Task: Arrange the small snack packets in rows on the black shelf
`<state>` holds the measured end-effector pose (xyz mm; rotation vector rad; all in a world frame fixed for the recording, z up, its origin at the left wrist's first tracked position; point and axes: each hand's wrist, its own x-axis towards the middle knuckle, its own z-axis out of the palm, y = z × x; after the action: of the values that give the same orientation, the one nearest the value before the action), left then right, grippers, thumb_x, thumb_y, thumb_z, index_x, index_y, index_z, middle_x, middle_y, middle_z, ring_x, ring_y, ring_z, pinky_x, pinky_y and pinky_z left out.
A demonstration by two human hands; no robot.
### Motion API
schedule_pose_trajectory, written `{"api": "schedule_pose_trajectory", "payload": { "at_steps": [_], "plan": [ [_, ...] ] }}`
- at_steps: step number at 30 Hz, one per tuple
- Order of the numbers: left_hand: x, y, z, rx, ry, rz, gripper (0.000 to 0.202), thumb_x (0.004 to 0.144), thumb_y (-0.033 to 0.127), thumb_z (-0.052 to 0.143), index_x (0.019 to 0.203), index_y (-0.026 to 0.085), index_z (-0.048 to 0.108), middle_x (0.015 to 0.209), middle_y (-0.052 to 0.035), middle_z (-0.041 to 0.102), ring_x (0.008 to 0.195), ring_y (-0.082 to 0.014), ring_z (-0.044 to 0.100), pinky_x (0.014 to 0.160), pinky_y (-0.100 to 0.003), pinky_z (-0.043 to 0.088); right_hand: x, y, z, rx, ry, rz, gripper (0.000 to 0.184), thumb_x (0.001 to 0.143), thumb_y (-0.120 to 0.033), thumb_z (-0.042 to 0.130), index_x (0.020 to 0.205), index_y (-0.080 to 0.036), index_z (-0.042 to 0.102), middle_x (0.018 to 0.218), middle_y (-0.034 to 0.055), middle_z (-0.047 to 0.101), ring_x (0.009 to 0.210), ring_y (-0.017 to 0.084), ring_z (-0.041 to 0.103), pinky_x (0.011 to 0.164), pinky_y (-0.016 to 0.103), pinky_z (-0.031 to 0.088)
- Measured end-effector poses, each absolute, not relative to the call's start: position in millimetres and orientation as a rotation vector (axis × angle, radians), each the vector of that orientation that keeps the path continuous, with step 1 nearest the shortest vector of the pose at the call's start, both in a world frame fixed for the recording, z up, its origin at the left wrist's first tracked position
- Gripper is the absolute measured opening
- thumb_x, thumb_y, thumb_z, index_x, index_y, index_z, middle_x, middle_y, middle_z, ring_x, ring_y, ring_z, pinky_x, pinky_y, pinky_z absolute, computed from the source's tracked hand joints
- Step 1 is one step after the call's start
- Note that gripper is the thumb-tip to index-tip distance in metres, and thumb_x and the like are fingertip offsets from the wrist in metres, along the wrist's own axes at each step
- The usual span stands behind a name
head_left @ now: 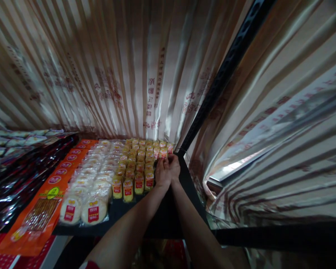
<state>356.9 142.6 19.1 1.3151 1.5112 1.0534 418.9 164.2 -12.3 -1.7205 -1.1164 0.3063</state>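
My left hand [162,174] and my right hand [174,169] are side by side at the right end of the black shelf [168,218], against rows of small yellow snack packets [139,182] with red labels. Both hands have curled fingers, close to a yellow packet [164,152] just beyond the fingertips. Whatever lies between the fingers is hidden by the hands. Left of the yellow packets stand two rows of round white packaged cakes [94,211], also red-labelled, in clear wrappers.
Orange snack bags [46,201] overlap in a row, with dark shiny packs [19,179] and pale packets [30,140] farther left. A black perforated post [218,84] rises at the shelf's back right corner. Pleated printed curtain [128,67] hangs behind and to the right.
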Motion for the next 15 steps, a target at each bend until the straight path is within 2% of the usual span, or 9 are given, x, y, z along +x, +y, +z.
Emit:
{"api": "schedule_pose_trajectory", "payload": {
  "at_steps": [4,9,15],
  "plan": [
    [356,148,7,1.342,1.458,1.113,0.034,0.085,0.015,0.04,0.115,0.012,0.055,0.128,-0.013,0.052,0.123,-0.0212,0.044,0.108,-0.033,0.029,417,156,-16,-1.73,-1.179,0.236,0.031,0.072,-0.031,0.047,0.099,-0.017,0.054,0.095,0.0082,0.057,0.084,0.019,0.054,0.077,0.031,0.045],
    [365,153,-6,1.402,1.358,1.193,0.034,0.081,0.01,0.042,0.109,0.018,0.059,0.124,-0.0101,0.055,0.125,-0.0229,0.042,0.108,-0.037,0.028,418,156,-20,-1.735,-1.252,0.22,0.029,0.074,-0.024,0.044,0.098,-0.018,0.057,0.101,0.0096,0.056,0.096,0.02,0.05,0.085,0.032,0.042],
    [396,153,-5,1.397,1.328,1.182,0.033,0.08,0.012,0.046,0.11,0.018,0.058,0.125,-0.0139,0.051,0.128,-0.0285,0.036,0.105,-0.046,0.03,393,161,-33,-1.719,-1.368,0.24,0.037,0.072,-0.015,0.042,0.103,-0.02,0.061,0.107,0.011,0.059,0.108,0.023,0.046,0.09,0.035,0.037]
  ]
}}
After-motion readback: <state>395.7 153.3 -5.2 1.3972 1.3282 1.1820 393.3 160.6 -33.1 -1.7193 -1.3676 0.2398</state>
